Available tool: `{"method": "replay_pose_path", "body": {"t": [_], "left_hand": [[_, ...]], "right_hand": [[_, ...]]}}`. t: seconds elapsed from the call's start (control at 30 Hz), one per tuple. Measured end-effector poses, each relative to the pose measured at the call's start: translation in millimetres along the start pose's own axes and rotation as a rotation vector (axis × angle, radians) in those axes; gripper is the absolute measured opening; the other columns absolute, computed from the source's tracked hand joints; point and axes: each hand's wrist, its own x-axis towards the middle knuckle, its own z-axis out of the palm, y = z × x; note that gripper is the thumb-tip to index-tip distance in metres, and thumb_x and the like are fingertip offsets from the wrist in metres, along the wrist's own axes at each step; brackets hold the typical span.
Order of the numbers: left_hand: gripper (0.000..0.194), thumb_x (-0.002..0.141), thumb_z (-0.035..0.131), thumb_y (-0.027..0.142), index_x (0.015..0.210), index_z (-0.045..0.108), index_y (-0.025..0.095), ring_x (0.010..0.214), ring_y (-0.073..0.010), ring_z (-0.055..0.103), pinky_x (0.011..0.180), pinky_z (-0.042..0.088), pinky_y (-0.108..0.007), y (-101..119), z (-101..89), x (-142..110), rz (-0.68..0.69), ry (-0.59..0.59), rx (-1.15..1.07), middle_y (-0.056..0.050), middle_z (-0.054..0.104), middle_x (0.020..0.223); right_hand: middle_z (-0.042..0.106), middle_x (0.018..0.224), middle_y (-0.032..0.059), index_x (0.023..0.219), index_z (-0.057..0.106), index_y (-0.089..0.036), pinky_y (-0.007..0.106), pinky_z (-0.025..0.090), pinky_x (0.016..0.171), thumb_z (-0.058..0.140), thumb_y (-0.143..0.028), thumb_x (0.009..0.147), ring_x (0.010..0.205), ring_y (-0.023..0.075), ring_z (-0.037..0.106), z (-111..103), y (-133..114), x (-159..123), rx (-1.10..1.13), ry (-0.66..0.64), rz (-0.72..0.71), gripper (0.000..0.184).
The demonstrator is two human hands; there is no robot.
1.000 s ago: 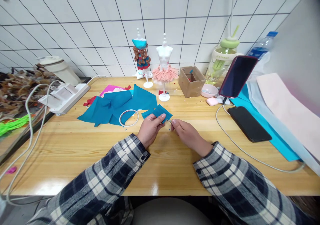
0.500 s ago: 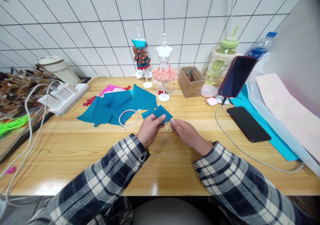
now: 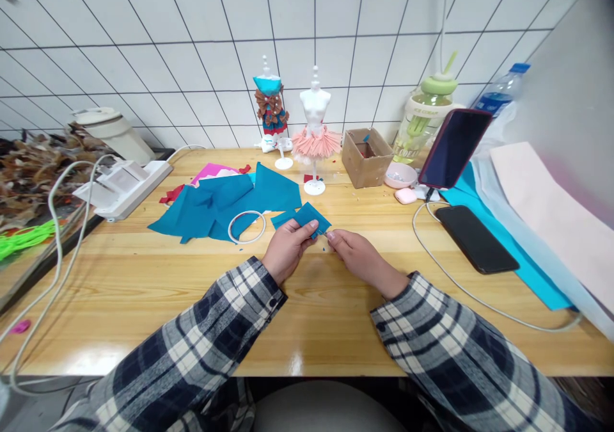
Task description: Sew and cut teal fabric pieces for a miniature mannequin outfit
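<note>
My left hand (image 3: 286,248) pinches a small folded piece of teal cloth-like sheet (image 3: 311,213) between thumb and fingers, just above the table. My right hand (image 3: 354,253) is closed on a thin metallic tool (image 3: 323,233). Its tip meets the lower right edge of the teal piece; the rest is hidden in my fingers, so its kind is unclear. To the left lies a larger crumpled teal sheet (image 3: 206,208) with a white ring (image 3: 231,232) partly on it. Tiny teal scraps lie on the wood near my hands.
Behind stand a mini dress form (image 3: 315,105) in a peach skirt and a dressed one (image 3: 271,109). A cardboard box (image 3: 367,163), pink dish (image 3: 400,175), propped phone (image 3: 453,147), flat phone (image 3: 477,239) and looping cable are right. A power strip (image 3: 129,192) is left.
Almost nothing has moved. The tool's tip and my right fingers have shifted very slightly at the teal piece's edge; my left hand keeps its hold.
</note>
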Motion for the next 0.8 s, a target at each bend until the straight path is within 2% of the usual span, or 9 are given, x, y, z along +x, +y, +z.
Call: {"method": "replay_pose_path", "body": {"t": [0.3, 0.43, 0.53, 0.8], "left_hand": [[0.02, 0.067, 0.079, 0.027, 0.077, 0.067, 0.014, 0.068, -0.0081, 0.057, 0.068, 0.048, -0.022, 0, -2.1, 1, 0.002, 0.02, -0.022, 0.001, 0.066, 0.077], [0.021, 0.067, 0.079, 0.027, 0.072, 0.063, 0.014, 0.067, -0.0079, 0.056, 0.065, 0.046, -0.021, 0, -1.4, 1, 0.01, 0.053, -0.048, 0.002, 0.063, 0.07], [0.021, 0.068, 0.079, 0.027, 0.073, 0.063, 0.014, 0.065, -0.0076, 0.056, 0.064, 0.045, -0.02, 0, -0.9, 1, 0.019, 0.052, -0.048, 0.002, 0.063, 0.071], [0.019, 0.069, 0.077, 0.026, 0.074, 0.063, 0.014, 0.068, -0.0084, 0.056, 0.067, 0.044, -0.022, -1, 0.9, 0, 0.036, 0.024, -0.008, 0.002, 0.063, 0.072]], "right_hand": [[0.051, 0.062, -0.0022, 0.069, 0.043, -0.022, 0.025, 0.035, 0.058, 0.026, -0.047, 0.096, 0.06, 0.0133, 0.047, 3, 3, -1, 0.002, 0.034, 0.001, 0.041], [0.055, 0.054, -0.0051, 0.077, 0.042, -0.023, 0.024, 0.038, 0.053, 0.023, -0.053, 0.096, 0.05, 0.0116, 0.051, 12, -1, -7, 0.135, -0.096, 0.073, 0.041], [0.063, 0.058, -0.0044, 0.08, 0.04, -0.023, 0.023, 0.041, 0.049, 0.025, -0.054, 0.096, 0.045, 0.0109, 0.055, 18, -3, -9, 0.213, -0.183, 0.11, 0.037], [0.069, 0.066, -0.0022, 0.084, 0.04, -0.024, 0.024, 0.045, 0.048, 0.026, -0.05, 0.096, 0.045, 0.0115, 0.057, 19, -6, -7, 0.263, -0.141, 0.114, 0.032]]}}
